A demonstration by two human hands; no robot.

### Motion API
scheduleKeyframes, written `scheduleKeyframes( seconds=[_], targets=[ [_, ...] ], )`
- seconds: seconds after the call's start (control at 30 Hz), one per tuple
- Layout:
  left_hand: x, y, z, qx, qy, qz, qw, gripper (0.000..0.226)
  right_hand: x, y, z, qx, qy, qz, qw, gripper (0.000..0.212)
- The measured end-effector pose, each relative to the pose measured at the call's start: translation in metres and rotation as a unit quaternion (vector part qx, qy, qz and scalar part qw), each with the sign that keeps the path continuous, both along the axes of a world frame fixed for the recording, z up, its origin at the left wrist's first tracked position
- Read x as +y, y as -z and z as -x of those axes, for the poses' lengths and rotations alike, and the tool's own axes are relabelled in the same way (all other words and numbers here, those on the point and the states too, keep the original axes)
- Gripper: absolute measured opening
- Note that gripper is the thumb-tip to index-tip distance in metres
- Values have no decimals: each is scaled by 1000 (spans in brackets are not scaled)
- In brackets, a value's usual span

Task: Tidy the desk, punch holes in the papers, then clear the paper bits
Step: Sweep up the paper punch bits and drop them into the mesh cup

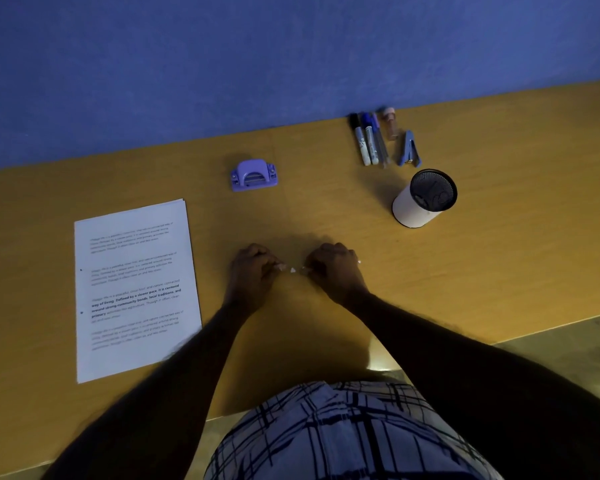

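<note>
Both hands rest curled on the counter [499, 258] at the frame's centre, the left hand [253, 271] and right hand [333, 268] pinching at small white paper bits [292, 270] lying between them. Whether either actually grips a bit, I cannot tell. Best to sweep the bits together first, then lift them. The papers [136, 289] lie at left, the hole punch [253, 174] above.

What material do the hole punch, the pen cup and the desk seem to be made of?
Hole punch: likely moulded plastic, a smooth, even purple. Pen cup: its inside looks like black metal mesh, with a fine grid showing at the mouth; the outside is plain white, perhaps a paper wrap. Desk: wood or laminate, yellow-brown with faint grain and a dull sheen.
</note>
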State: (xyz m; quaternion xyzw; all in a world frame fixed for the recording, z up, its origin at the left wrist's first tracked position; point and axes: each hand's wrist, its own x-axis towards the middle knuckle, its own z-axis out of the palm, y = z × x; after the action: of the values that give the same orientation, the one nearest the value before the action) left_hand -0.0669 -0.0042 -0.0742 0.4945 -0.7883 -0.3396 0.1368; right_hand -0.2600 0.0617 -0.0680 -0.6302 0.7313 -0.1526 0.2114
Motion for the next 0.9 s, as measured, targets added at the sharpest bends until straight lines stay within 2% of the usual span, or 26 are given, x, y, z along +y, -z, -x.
scheduleKeyframes(
  seconds=[0.2, 0.37, 0.5, 0.57, 0.67, 0.77, 0.9],
  targets=[
    [1, -4, -1, -1, 1, 9, 1000, 18, 1, 2, -5, 39, -24, 3, 999, 20],
    [-2, -7, -1, 7, 5, 20, 1000, 16, -3, -2, -9, 86, -55, -46, 994, 24],
    [-5, -13, 2, 24, 16, 43, 999, 15, -6, -9, -4, 85, 12, -81, 993, 25],
    [-8, -14, 5, 26, 21, 43, 999, 17, -6, -13, 10, 33, 57, -79, 995, 21],
    [-13, -16, 19, 43, 13, 43, 998, 21, -3, -22, 36, -106, 94, -65, 988, 12],
    [-14, -29, 48, 109, -30, -11, 993, 11, 1, -45, 58, -221, 124, -2, 967, 21],
    [-16, -57, 104, 170, -28, -51, 984, 11, 5, -82, 92, -307, 162, 49, 937, 25]
  ],
)
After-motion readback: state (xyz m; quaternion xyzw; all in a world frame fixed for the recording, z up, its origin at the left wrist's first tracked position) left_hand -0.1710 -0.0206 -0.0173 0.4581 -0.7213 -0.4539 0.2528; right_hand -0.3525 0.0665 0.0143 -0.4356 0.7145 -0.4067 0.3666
